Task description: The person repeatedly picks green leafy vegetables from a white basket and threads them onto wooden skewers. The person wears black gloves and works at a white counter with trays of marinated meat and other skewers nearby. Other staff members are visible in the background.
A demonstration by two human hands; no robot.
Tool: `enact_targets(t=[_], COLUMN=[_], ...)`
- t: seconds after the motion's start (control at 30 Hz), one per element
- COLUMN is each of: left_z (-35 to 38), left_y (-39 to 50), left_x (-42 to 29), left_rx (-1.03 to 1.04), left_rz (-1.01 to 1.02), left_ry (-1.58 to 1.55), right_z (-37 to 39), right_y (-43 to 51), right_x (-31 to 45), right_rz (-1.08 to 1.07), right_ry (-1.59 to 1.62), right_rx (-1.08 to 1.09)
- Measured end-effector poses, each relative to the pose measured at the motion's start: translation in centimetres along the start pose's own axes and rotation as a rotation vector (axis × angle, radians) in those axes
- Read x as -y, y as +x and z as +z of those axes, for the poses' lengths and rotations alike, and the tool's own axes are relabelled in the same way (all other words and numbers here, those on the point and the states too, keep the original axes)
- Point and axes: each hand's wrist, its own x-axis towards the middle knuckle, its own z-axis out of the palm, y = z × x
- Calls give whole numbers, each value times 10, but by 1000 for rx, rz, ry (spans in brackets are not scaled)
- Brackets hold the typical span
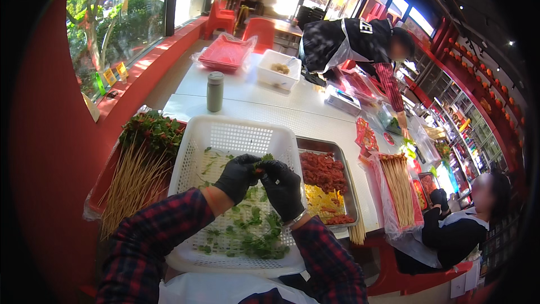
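Note:
My left hand (239, 177) and my right hand (282, 185), both in black gloves, meet over a white perforated plastic basket (236, 265). Between their fingertips is a small bunch of green leaves (266, 158) with a bit of red meat; how each hand shares the hold is partly hidden. Loose cilantro sprigs (255, 236) lie in the basket below. At its right stands a metal tray (353, 202) with red marinated meat (322, 171). On the left, a red tray (107, 177) in clear plastic holds many wooden skewers (133, 177) with leafy greens at their ends.
A green-grey tumbler (215, 92) stands behind the basket, near a white container (278, 69) and red trays (223, 52). Rightward are a glove box (342, 101) and a tray of skewers (398, 190). One co-worker leans over the far table; another sits at right.

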Motion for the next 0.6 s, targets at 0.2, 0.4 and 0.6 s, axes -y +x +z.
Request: enact_targets(t=[0.2,0.4,0.6], left_z=[7,8,11], left_y=[-4,-5,-7], left_x=[-6,-6,-7], left_rx=[89,118,136], left_rz=[20,97,113], left_ry=[20,121,175], right_z=[-3,-5,-4], right_y=[2,3,-1], right_x=[3,6,-14], right_rz=[-25,12,32], right_ry=[2,68,74], right_rx=[-69,-113,-136])
